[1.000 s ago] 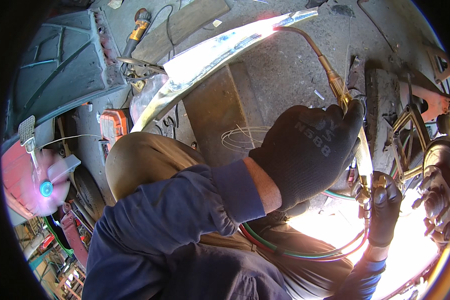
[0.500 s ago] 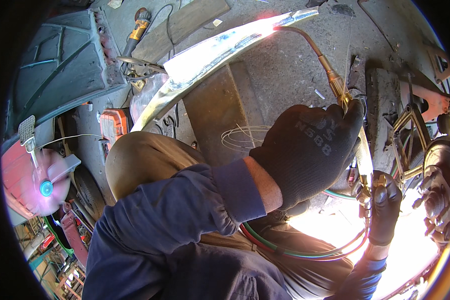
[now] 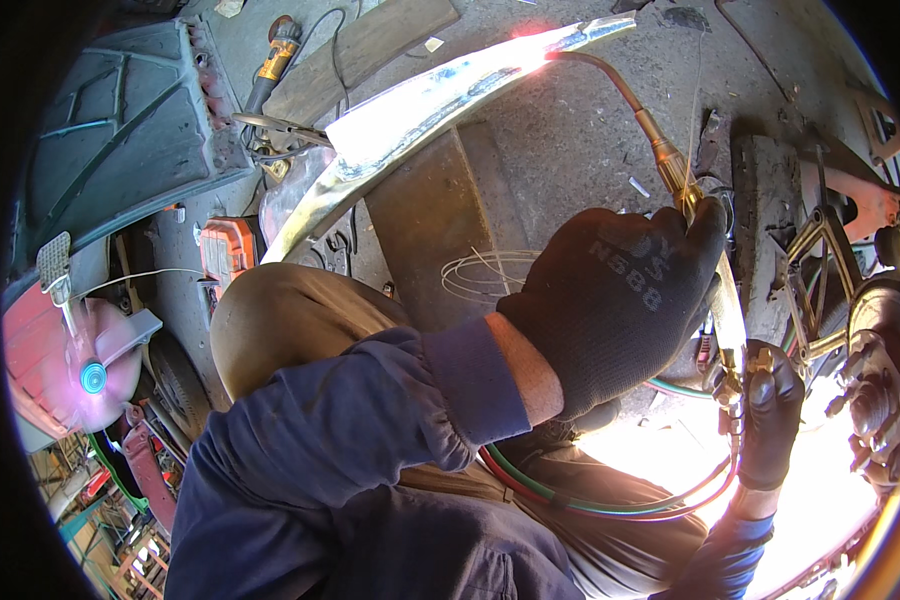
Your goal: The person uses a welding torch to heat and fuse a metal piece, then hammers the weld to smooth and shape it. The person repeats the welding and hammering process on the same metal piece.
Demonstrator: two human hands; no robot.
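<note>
A gas torch [image 3: 682, 172] with a bent copper tip and brass neck reaches up and left from my left hand [image 3: 620, 310], which wears a dark knit glove and is closed round its bright handle. My right hand [image 3: 773, 420], gloved too, pinches the brass valve knob at the torch's lower end. The tip meets the edge of a long curved metal panel [image 3: 310, 205], where a red glow shows; much of the panel is washed out by glare. Red and green hoses [image 3: 610, 512] loop from the torch base across my lap. A thin wire [image 3: 698, 90] rises beyond my left hand.
Locking pliers [image 3: 280, 124] grip the panel's left end. An angle grinder [image 3: 275, 55] lies beyond, with a cord and board [image 3: 370, 55]. At left are a spinning fan [image 3: 92, 377], an orange case [image 3: 228, 250] and a large panel [image 3: 110, 120]. Coiled wire [image 3: 480, 272] lies near my knee.
Both hands and the torch stay nearly still. The fan blades have turned.
</note>
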